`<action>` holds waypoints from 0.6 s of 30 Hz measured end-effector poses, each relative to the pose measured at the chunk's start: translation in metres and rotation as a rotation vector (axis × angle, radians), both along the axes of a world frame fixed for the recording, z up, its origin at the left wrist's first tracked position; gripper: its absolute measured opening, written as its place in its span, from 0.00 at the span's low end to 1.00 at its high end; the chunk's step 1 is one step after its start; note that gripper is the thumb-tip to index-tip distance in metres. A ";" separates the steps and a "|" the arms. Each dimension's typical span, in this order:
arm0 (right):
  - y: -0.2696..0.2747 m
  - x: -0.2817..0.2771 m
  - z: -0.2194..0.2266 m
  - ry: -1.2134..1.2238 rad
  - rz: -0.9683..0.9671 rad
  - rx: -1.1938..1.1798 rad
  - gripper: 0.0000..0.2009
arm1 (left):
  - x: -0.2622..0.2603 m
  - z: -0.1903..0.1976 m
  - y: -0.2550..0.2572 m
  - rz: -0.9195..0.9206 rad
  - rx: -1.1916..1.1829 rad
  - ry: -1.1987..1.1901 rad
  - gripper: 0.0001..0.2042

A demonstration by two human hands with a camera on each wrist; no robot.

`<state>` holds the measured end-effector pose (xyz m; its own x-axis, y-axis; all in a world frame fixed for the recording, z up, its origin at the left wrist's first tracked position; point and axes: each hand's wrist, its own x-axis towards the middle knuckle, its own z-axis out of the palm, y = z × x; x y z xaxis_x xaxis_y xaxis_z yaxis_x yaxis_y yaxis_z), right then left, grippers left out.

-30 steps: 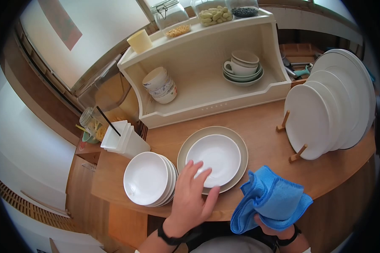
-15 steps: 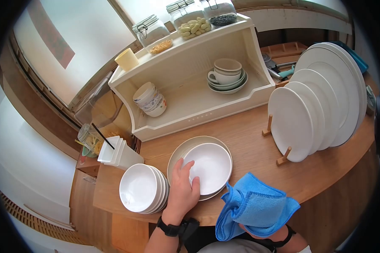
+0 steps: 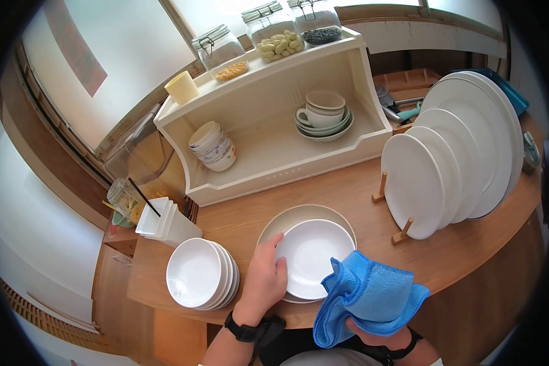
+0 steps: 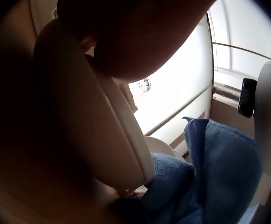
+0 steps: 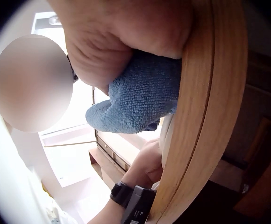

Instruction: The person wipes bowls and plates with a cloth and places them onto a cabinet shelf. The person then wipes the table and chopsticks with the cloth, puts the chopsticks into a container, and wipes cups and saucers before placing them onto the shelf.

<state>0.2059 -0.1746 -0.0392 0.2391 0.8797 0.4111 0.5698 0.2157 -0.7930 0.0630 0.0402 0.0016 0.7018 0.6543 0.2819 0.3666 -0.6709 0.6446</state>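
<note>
My left hand point(image 3: 263, 277) pinches the left rim of a white dish point(image 3: 316, 258), thumb over its inside and the other fingers mostly hidden. Under and behind that dish lies a wider beige-rimmed plate point(image 3: 285, 218); whether the two touch is unclear. Bunched in my right hand point(image 3: 381, 334) is a blue cloth point(image 3: 381, 290), whose left edge overlaps the dish's right rim in the head view. The left wrist view shows pale dish rims point(image 4: 121, 135) close up beside the cloth point(image 4: 224, 163). In the right wrist view, the cloth point(image 5: 142, 95) hangs below my palm.
Stacked white bowls point(image 3: 195, 272) stand left, near white containers point(image 3: 171, 224). Upright plates point(image 3: 413, 186) fill a wooden rack at right. Behind is a cream shelf point(image 3: 293, 174) with bowls and a cup point(image 3: 317, 118), and glass jars point(image 3: 273, 36) on top.
My left hand came down from above the dish and took hold of its left rim. The dish shifted toward the front right over the larger plate, and the cloth now meets its right side.
</note>
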 end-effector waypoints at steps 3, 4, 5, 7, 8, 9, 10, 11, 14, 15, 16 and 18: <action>-0.007 -0.004 -0.003 0.183 -0.039 0.064 0.27 | 0.001 0.005 -0.005 0.052 0.113 -0.133 0.22; -0.014 -0.004 -0.008 0.378 -0.080 0.049 0.27 | 0.001 0.011 -0.009 0.081 0.227 -0.206 0.21; -0.021 -0.004 -0.013 0.574 -0.119 0.034 0.28 | -0.002 0.016 -0.013 0.084 0.224 -0.215 0.21; -0.047 -0.001 -0.029 0.657 -0.225 -0.009 0.28 | -0.009 0.027 -0.023 0.150 0.402 -0.271 0.21; -0.057 -0.001 -0.036 0.748 -0.334 -0.053 0.28 | -0.015 0.031 -0.030 0.153 0.398 -0.278 0.21; -0.051 0.000 -0.023 0.741 -0.336 -0.056 0.28 | -0.021 0.035 -0.037 0.121 0.445 -0.294 0.22; -0.035 0.004 0.001 0.672 -0.223 -0.027 0.27 | -0.027 0.037 -0.044 0.089 0.493 -0.312 0.23; -0.014 0.010 0.032 0.602 -0.112 0.001 0.26 | -0.036 0.035 -0.052 -0.003 0.532 -0.284 0.23; 0.035 0.017 0.098 0.385 0.222 0.082 0.24 | -0.042 0.049 -0.068 -0.265 0.593 -0.563 0.13; 0.037 0.013 0.098 0.467 0.256 -0.036 0.17 | -0.047 0.050 -0.074 -0.389 0.355 -0.664 0.17; 0.039 0.010 0.103 0.460 0.261 -0.039 0.17 | -0.050 0.051 -0.074 -0.382 0.358 -0.670 0.17; 0.037 0.006 0.115 0.254 0.237 -0.016 0.22 | -0.054 0.055 -0.072 -0.413 0.002 -0.543 0.16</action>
<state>0.2117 -0.1373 0.0760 0.1198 0.9287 0.3509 0.2896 0.3054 -0.9071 0.0090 -0.0321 0.0570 0.6524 0.3623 0.6657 -0.2954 -0.6873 0.6636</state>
